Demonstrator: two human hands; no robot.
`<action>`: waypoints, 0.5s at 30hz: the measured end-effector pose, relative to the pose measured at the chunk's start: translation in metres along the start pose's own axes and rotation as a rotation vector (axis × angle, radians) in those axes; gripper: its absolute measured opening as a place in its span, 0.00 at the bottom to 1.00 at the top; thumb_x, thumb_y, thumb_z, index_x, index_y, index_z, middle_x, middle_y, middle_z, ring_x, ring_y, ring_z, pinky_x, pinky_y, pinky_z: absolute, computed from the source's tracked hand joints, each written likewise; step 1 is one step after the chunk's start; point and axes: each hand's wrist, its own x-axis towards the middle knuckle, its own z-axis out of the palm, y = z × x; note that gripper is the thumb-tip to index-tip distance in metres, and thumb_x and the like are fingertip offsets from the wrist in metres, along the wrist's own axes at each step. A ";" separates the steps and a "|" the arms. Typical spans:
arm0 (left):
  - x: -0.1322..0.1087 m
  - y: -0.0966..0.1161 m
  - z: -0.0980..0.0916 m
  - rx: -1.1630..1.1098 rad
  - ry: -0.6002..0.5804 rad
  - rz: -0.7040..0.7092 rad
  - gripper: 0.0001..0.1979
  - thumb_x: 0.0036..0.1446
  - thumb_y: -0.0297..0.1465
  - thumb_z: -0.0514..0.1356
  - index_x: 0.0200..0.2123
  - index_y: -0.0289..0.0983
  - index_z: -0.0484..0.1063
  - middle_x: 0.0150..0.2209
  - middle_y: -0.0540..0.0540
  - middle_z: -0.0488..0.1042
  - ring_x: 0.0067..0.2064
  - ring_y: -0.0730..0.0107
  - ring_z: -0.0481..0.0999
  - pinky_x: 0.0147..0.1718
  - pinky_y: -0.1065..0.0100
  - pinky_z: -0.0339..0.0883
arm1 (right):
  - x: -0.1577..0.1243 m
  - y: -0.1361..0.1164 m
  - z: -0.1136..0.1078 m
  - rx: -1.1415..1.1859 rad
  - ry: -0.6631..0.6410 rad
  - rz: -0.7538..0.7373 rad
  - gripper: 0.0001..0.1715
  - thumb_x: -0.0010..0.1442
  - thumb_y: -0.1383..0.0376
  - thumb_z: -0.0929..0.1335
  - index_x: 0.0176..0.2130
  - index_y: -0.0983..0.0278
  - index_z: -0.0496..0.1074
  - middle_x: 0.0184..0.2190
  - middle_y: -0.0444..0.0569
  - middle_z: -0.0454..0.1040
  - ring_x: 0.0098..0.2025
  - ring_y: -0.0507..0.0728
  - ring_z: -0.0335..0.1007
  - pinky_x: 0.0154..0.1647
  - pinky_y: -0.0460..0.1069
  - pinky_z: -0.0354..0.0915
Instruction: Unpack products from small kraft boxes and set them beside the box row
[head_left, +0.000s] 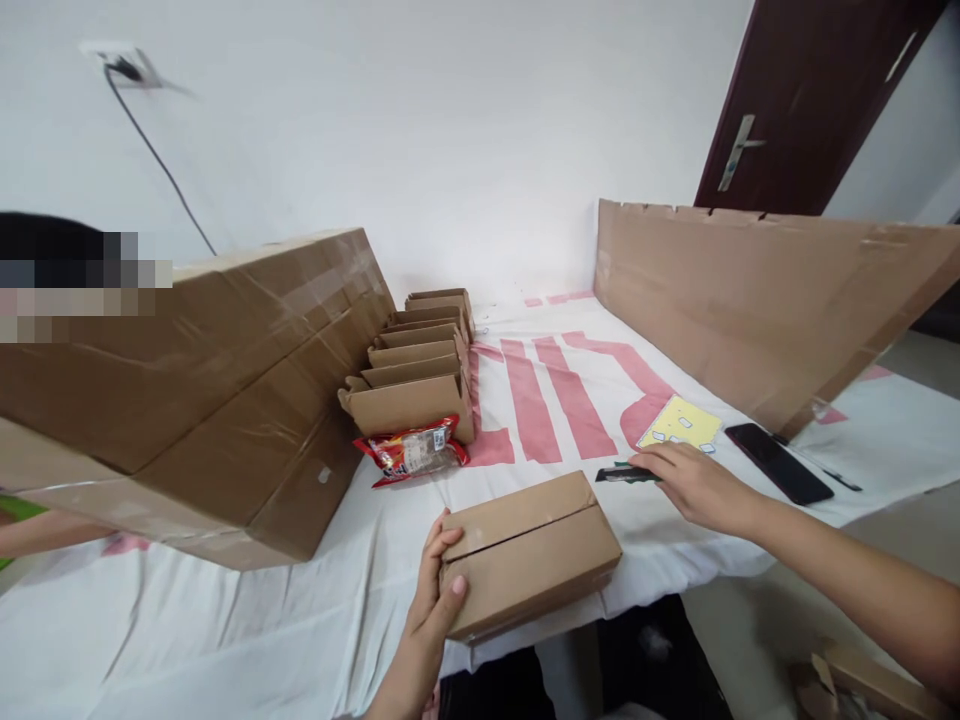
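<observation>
Carton steadied at the desk's edge, cutter gripped just beside it

From the head view, your left hand (435,585) has its fingers curled about the near-left end of the closed carton (532,555), thumb on top. The carton lies at the near edge of the cloth-covered desk (300,630), its top flaps meeting along a seam. Your right hand (694,485) has its fingers closed on a box cutter (626,474), whose tip points toward the carton's far-right corner.

Beyond the carton, a red snack packet (416,452) lies against the nearest of a row of opened boxes (401,405). To your left, a large taped cardboard block (247,400) closes off that side, partly hiding another person, whose forearm (60,533) shows at its near end. On your right, a tall cardboard panel (750,300) bounds the desk. In front of it, near your right hand, lie a yellow sheet (682,424) and a dark phone (780,463). Lower right, below the desk, sits some opened cardboard (870,680). A dark door (810,100) stands behind the panel.
</observation>
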 end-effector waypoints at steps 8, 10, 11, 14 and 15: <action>-0.009 0.008 0.025 -0.009 -0.105 -0.002 0.22 0.58 0.44 0.56 0.53 0.43 0.66 0.71 0.43 0.48 0.71 0.50 0.43 0.67 0.50 0.39 | -0.032 0.017 0.063 0.063 -0.409 0.256 0.26 0.54 0.77 0.63 0.51 0.64 0.72 0.45 0.56 0.76 0.47 0.63 0.72 0.49 0.57 0.66; -0.009 0.008 0.026 -0.016 -0.106 -0.005 0.22 0.58 0.44 0.56 0.53 0.43 0.66 0.71 0.43 0.48 0.71 0.50 0.42 0.67 0.50 0.39 | -0.019 0.016 0.058 0.049 -0.378 0.272 0.22 0.56 0.76 0.64 0.49 0.65 0.74 0.46 0.57 0.76 0.48 0.65 0.71 0.50 0.59 0.66; -0.009 0.008 0.026 -0.018 -0.107 -0.006 0.22 0.58 0.44 0.56 0.53 0.43 0.66 0.71 0.43 0.48 0.71 0.50 0.42 0.67 0.50 0.39 | -0.010 0.013 0.052 0.059 -0.308 0.279 0.20 0.57 0.74 0.64 0.48 0.65 0.74 0.46 0.57 0.76 0.49 0.66 0.71 0.51 0.60 0.65; -0.007 0.007 0.025 -0.025 -0.106 -0.006 0.23 0.58 0.44 0.57 0.54 0.42 0.66 0.71 0.43 0.48 0.71 0.50 0.43 0.67 0.50 0.38 | 0.026 -0.012 0.030 0.202 -0.032 0.252 0.17 0.62 0.71 0.63 0.48 0.64 0.74 0.47 0.56 0.76 0.50 0.63 0.71 0.52 0.59 0.66; -0.007 0.006 0.025 -0.027 -0.103 -0.003 0.23 0.58 0.44 0.57 0.54 0.42 0.66 0.70 0.42 0.48 0.71 0.50 0.43 0.67 0.50 0.38 | 0.038 -0.026 0.023 0.290 0.020 0.204 0.16 0.62 0.70 0.63 0.48 0.64 0.74 0.46 0.55 0.76 0.50 0.62 0.71 0.52 0.58 0.66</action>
